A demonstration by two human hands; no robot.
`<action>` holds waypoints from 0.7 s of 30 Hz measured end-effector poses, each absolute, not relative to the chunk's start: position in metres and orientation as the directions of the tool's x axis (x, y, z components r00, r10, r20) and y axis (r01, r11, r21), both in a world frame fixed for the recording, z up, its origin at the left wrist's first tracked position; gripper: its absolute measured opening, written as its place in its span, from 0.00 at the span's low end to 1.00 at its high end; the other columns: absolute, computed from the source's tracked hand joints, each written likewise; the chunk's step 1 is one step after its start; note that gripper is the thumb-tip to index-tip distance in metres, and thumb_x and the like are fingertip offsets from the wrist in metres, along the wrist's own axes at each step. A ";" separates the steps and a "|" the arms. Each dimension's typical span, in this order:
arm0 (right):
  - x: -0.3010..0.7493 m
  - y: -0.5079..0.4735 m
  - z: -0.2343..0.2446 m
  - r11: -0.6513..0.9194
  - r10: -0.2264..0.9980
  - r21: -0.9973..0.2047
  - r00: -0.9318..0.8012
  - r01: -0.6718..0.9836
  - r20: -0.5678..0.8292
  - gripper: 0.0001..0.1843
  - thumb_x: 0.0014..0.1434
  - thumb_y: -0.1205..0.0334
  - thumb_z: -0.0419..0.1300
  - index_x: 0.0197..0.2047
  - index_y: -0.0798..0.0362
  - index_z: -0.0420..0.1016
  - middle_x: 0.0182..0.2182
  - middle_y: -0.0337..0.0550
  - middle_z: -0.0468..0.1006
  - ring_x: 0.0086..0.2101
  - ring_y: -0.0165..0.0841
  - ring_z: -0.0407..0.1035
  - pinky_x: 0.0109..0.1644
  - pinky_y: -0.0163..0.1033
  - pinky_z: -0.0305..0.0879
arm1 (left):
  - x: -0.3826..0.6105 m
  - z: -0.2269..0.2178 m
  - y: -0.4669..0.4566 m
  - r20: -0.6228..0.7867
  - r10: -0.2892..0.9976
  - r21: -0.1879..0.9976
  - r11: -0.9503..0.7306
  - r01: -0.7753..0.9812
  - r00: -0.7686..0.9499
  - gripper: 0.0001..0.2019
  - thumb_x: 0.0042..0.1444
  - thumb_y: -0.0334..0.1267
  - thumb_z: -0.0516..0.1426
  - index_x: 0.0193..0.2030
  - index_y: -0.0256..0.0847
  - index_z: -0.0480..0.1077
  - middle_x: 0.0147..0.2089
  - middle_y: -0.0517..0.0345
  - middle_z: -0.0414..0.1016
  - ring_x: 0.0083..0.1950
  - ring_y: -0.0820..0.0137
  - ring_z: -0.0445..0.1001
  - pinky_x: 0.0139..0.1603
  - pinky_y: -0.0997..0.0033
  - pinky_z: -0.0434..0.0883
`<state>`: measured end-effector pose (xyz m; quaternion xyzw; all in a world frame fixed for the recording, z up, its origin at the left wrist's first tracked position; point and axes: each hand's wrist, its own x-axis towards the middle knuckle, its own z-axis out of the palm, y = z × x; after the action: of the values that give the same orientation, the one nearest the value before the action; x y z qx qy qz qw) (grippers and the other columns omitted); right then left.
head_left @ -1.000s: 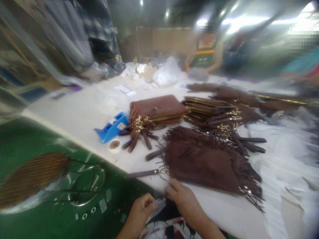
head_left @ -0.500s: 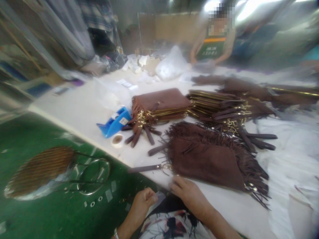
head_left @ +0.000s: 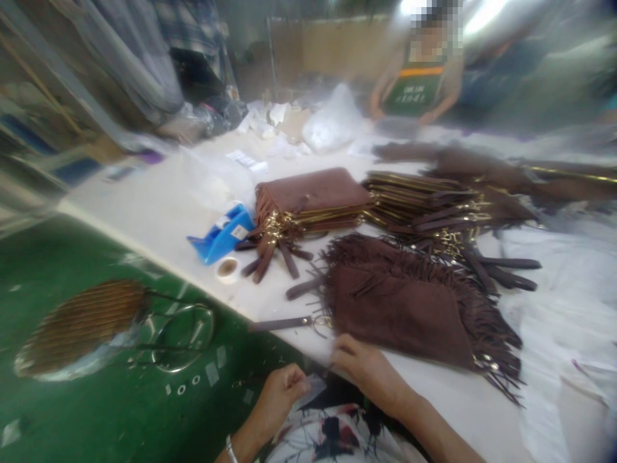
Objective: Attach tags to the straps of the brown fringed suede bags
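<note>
My left hand (head_left: 285, 390) is low in front of my lap, thumb and fingers pinched on a small translucent plastic piece (head_left: 315, 386). My right hand (head_left: 369, 373) rests by the table's near edge, its fingers curled closed; whatever they hold is hidden. Just beyond it lies a dark brown fringed clutch bag (head_left: 398, 312), flat on the table. Its wrist strap (head_left: 284, 325), with a metal ring, sticks out left over the table edge. A second pile of fringed bags touches it from behind.
A stack of brown pouches (head_left: 315, 190) stands behind, beside more zipped pouches (head_left: 409, 193). Left of them are a blue tape dispenser (head_left: 224, 235) and a tape roll (head_left: 227, 269). White sheeting (head_left: 554, 289) covers the right side. A stool (head_left: 87, 328) stands on the green floor. A person (head_left: 417, 87) stands across the table.
My left hand has shifted slightly right with the plastic piece. My right hand keeps nearly the same place beside the fringed bag. The person across the table has moved slightly right.
</note>
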<state>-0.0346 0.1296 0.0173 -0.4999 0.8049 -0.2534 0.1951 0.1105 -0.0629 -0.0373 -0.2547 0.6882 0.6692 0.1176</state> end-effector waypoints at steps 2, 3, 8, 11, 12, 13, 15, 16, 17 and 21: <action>-0.037 0.130 0.018 0.364 -0.903 -0.632 -0.426 -0.684 -0.059 0.09 0.64 0.68 0.53 0.41 0.48 0.72 0.44 0.39 0.70 0.39 0.28 0.68 0.41 0.30 0.61 | 0.112 -0.039 -0.063 -0.507 -0.192 0.858 -0.022 -0.513 -0.840 0.12 0.50 0.43 0.61 0.27 0.37 0.67 0.24 0.64 0.63 0.29 0.72 0.60 0.31 0.71 0.55; -0.038 0.130 0.018 0.359 -0.902 -0.650 -0.427 -0.670 -0.058 0.09 0.64 0.68 0.53 0.41 0.48 0.73 0.44 0.39 0.70 0.39 0.28 0.68 0.41 0.30 0.62 | 0.113 -0.039 -0.063 -0.510 -0.187 0.857 -0.025 -0.515 -0.840 0.11 0.50 0.43 0.61 0.27 0.37 0.67 0.25 0.64 0.64 0.30 0.71 0.61 0.32 0.71 0.56; -0.042 0.131 0.016 0.321 -0.901 -0.725 -0.432 -0.609 -0.037 0.09 0.66 0.66 0.52 0.39 0.49 0.73 0.42 0.39 0.71 0.39 0.28 0.68 0.43 0.31 0.63 | 0.114 -0.033 -0.057 -0.498 -0.092 0.866 -0.114 -0.487 -0.863 0.11 0.51 0.42 0.63 0.30 0.36 0.71 0.30 0.58 0.72 0.34 0.68 0.68 0.36 0.70 0.61; -0.042 0.131 0.013 0.325 -0.895 -0.736 -0.445 -0.594 -0.037 0.09 0.66 0.66 0.51 0.38 0.50 0.73 0.41 0.40 0.70 0.38 0.28 0.68 0.42 0.32 0.63 | 0.109 -0.030 -0.045 -0.464 0.003 0.859 -0.243 -0.451 -0.886 0.13 0.46 0.45 0.66 0.31 0.36 0.73 0.41 0.49 0.77 0.43 0.62 0.72 0.42 0.68 0.65; -0.041 0.131 0.012 0.333 -0.891 -0.736 -0.452 -0.589 -0.042 0.09 0.66 0.66 0.52 0.38 0.50 0.72 0.41 0.40 0.70 0.38 0.28 0.68 0.42 0.32 0.63 | 0.107 -0.030 -0.039 -0.457 0.017 0.851 -0.282 -0.443 -0.889 0.14 0.45 0.45 0.67 0.30 0.36 0.73 0.44 0.48 0.77 0.44 0.61 0.72 0.43 0.68 0.65; -0.041 0.130 0.011 0.341 -0.887 -0.737 -0.460 -0.583 -0.046 0.08 0.65 0.66 0.52 0.38 0.50 0.72 0.41 0.40 0.70 0.38 0.28 0.68 0.42 0.32 0.63 | 0.105 -0.030 -0.034 -0.448 0.020 0.846 -0.315 -0.431 -0.894 0.15 0.44 0.46 0.68 0.29 0.36 0.72 0.45 0.48 0.77 0.44 0.62 0.72 0.43 0.68 0.65; -0.040 0.129 0.010 0.353 -0.878 -0.745 -0.475 -0.566 -0.056 0.08 0.65 0.66 0.52 0.37 0.50 0.72 0.41 0.40 0.70 0.38 0.28 0.68 0.42 0.32 0.63 | 0.100 -0.031 -0.025 -0.430 -0.006 0.844 -0.357 -0.400 -0.903 0.16 0.45 0.47 0.67 0.28 0.36 0.71 0.40 0.50 0.77 0.38 0.66 0.71 0.38 0.70 0.64; -0.040 0.129 0.010 0.356 -0.876 -0.751 -0.479 -0.557 -0.060 0.08 0.66 0.66 0.52 0.37 0.50 0.72 0.41 0.40 0.70 0.38 0.28 0.68 0.42 0.32 0.63 | 0.099 -0.032 -0.021 -0.419 -0.030 0.850 -0.363 -0.381 -0.907 0.16 0.46 0.47 0.67 0.28 0.36 0.70 0.36 0.53 0.76 0.35 0.69 0.69 0.36 0.72 0.63; -0.040 0.129 0.010 0.354 -0.875 -0.758 -0.480 -0.548 -0.061 0.09 0.66 0.66 0.52 0.37 0.50 0.72 0.41 0.40 0.70 0.38 0.28 0.68 0.42 0.32 0.63 | 0.097 -0.032 -0.020 -0.410 -0.055 0.858 -0.361 -0.365 -0.910 0.16 0.48 0.47 0.66 0.28 0.36 0.69 0.32 0.56 0.74 0.32 0.71 0.67 0.34 0.73 0.61; -0.045 0.130 0.013 0.319 -0.883 -0.796 -0.466 -0.514 -0.052 0.09 0.66 0.68 0.50 0.37 0.51 0.71 0.41 0.40 0.70 0.39 0.28 0.68 0.43 0.32 0.63 | 0.096 -0.034 -0.022 -0.397 -0.132 0.882 -0.330 -0.338 -0.908 0.14 0.51 0.45 0.64 0.29 0.37 0.67 0.28 0.62 0.67 0.30 0.74 0.62 0.32 0.74 0.58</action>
<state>-0.0446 0.1299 0.0132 -0.4522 0.7726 -0.3691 0.2498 0.0960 -0.0224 -0.0340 -0.2040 0.5751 0.7895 0.0653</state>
